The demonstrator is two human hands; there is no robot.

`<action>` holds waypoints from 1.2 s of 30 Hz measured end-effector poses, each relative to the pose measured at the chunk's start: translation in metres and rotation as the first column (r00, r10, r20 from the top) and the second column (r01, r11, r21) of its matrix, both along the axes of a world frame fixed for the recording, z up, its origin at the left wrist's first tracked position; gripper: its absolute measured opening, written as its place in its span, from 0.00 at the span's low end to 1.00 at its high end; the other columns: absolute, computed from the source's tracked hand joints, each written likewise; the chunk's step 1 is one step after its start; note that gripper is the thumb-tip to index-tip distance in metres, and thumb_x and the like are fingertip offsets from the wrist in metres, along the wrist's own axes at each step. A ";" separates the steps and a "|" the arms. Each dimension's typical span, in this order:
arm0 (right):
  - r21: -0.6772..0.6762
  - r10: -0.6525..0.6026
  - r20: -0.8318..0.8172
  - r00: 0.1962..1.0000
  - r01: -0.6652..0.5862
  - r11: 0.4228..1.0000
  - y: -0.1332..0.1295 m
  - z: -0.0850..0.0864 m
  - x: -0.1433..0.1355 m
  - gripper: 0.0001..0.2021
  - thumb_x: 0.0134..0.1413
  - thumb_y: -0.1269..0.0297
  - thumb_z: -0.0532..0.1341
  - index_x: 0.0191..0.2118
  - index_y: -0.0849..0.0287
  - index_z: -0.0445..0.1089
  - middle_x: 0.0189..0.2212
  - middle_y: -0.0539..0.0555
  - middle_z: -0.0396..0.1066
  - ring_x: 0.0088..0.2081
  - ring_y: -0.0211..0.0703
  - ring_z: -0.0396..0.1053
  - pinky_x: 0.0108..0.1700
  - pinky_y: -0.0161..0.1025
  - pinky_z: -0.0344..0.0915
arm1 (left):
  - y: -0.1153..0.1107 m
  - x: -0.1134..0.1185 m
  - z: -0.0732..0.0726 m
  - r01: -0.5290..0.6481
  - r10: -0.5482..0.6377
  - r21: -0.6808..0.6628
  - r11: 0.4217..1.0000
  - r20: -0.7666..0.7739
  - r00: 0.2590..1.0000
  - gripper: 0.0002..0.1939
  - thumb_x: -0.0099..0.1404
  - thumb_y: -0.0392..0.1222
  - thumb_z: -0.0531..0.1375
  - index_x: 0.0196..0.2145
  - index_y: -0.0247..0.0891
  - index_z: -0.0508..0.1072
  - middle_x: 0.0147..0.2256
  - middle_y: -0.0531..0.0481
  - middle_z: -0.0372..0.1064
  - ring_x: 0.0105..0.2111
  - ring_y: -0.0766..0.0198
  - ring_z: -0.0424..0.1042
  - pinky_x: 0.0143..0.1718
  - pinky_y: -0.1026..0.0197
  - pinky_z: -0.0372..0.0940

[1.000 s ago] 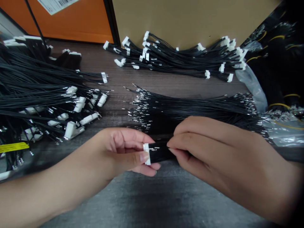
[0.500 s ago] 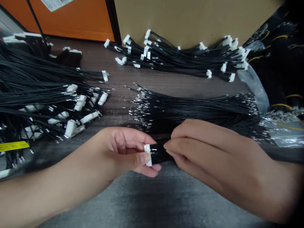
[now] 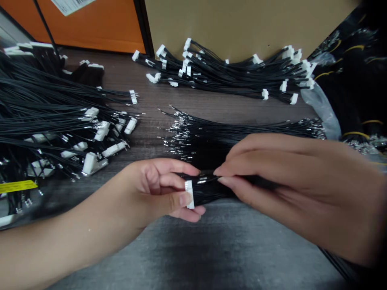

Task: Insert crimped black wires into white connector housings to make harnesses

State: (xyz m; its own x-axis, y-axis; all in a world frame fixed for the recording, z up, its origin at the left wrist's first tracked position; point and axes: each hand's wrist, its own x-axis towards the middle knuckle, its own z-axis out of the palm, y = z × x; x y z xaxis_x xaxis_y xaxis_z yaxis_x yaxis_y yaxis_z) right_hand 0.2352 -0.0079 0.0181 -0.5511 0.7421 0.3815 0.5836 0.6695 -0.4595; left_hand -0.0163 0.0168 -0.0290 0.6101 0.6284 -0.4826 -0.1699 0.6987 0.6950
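Observation:
My left hand pinches a white connector between thumb and fingers, near the middle of the view. Black wires run rightward out of the connector. Just right of it, my right hand pinches a thin black wire whose shiny metal tip points at the connector, a short way off. Behind the hands lies a bundle of loose black wires with bare metal tips, partly covered by my right hand.
Wires with white connectors are piled at left, near a yellow strip. More connector-ended wires lie before a tan panel. An orange box stands back left. Plastic bags and banded wires are at right.
My right hand has moved up and slightly right, and a wire's metal tip now shows in front of its fingertips. The connector in my left hand has shifted slightly upward.

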 end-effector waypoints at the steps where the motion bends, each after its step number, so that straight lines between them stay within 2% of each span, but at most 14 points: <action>1: 0.022 -0.017 0.016 1.000 0.016 1.000 -0.001 0.001 0.001 0.10 0.75 0.72 0.61 0.40 0.58 0.76 0.36 0.49 0.77 0.34 0.33 0.74 0.37 0.32 0.70 | 0.000 0.000 -0.001 0.000 0.000 0.004 1.000 -0.001 1.000 0.14 0.60 0.37 0.82 0.44 0.43 0.89 0.33 0.53 0.89 0.36 0.57 0.90 0.39 0.65 0.85; 5: 0.086 -0.045 0.220 0.975 0.027 0.996 -0.006 -0.004 0.002 0.13 0.74 0.72 0.58 0.36 0.55 0.76 0.33 0.51 0.76 0.31 0.39 0.72 0.31 0.39 0.65 | -0.002 0.000 -0.001 -0.010 0.010 0.038 0.999 -0.016 1.000 0.13 0.61 0.37 0.81 0.44 0.42 0.89 0.34 0.53 0.89 0.36 0.58 0.90 0.39 0.65 0.85; 10: 0.167 0.074 0.343 0.936 -0.139 0.976 -0.010 -0.010 -0.007 0.22 0.67 0.82 0.56 0.23 0.57 0.73 0.27 0.51 0.72 0.30 0.38 0.68 0.34 0.40 0.63 | -0.005 0.001 -0.002 -0.011 0.012 0.050 0.999 -0.020 1.000 0.12 0.62 0.37 0.80 0.43 0.42 0.89 0.33 0.55 0.88 0.36 0.59 0.90 0.41 0.64 0.85; 16: 0.178 0.119 0.437 0.891 -0.216 0.960 -0.011 -0.007 -0.008 0.22 0.60 0.86 0.53 0.24 0.55 0.73 0.25 0.50 0.68 0.29 0.42 0.63 0.32 0.44 0.59 | -0.006 0.003 -0.001 -0.027 0.027 0.043 0.999 0.001 1.000 0.10 0.61 0.36 0.80 0.41 0.41 0.89 0.33 0.54 0.89 0.36 0.58 0.90 0.40 0.64 0.85; 21: 0.163 0.108 0.338 0.935 -0.171 0.972 -0.008 -0.006 -0.006 0.23 0.66 0.84 0.53 0.25 0.57 0.75 0.28 0.50 0.72 0.30 0.38 0.67 0.33 0.40 0.62 | -0.003 0.002 0.000 -0.008 0.009 0.037 0.999 -0.016 1.000 0.10 0.61 0.37 0.81 0.40 0.41 0.89 0.33 0.53 0.88 0.35 0.59 0.90 0.39 0.64 0.85; 26: -0.015 0.036 0.180 0.983 -0.034 0.999 -0.002 -0.003 -0.009 0.16 0.72 0.78 0.57 0.35 0.60 0.80 0.31 0.50 0.76 0.28 0.35 0.71 0.31 0.36 0.63 | 0.001 0.001 -0.001 0.014 -0.014 0.025 1.000 -0.009 1.000 0.10 0.61 0.38 0.81 0.41 0.40 0.89 0.34 0.51 0.89 0.36 0.57 0.90 0.40 0.64 0.85; 31: -0.243 -0.018 0.069 0.997 0.034 0.969 -0.001 0.000 -0.011 0.14 0.68 0.78 0.59 0.31 0.59 0.75 0.28 0.46 0.74 0.27 0.30 0.69 0.30 0.32 0.62 | 0.000 0.000 0.001 0.024 -0.024 0.025 0.999 -0.005 1.000 0.09 0.62 0.36 0.80 0.40 0.40 0.89 0.34 0.49 0.89 0.36 0.57 0.90 0.40 0.65 0.84; 36: -0.223 -0.060 0.057 0.997 0.071 0.972 0.000 -0.002 -0.013 0.13 0.65 0.78 0.59 0.31 0.60 0.76 0.28 0.46 0.74 0.27 0.30 0.69 0.28 0.32 0.60 | 0.000 0.001 0.002 0.020 -0.019 0.031 0.999 -0.019 1.000 0.09 0.63 0.36 0.80 0.41 0.41 0.89 0.34 0.51 0.89 0.36 0.57 0.90 0.40 0.65 0.85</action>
State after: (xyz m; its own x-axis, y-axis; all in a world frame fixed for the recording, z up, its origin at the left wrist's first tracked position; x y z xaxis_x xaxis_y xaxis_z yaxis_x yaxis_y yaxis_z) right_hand 0.2222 -0.0083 0.0163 -0.5124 0.8408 0.1746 0.6484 0.5121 -0.5634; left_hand -0.0156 0.0165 -0.0268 0.6135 0.6314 -0.4744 -0.1428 0.6795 0.7197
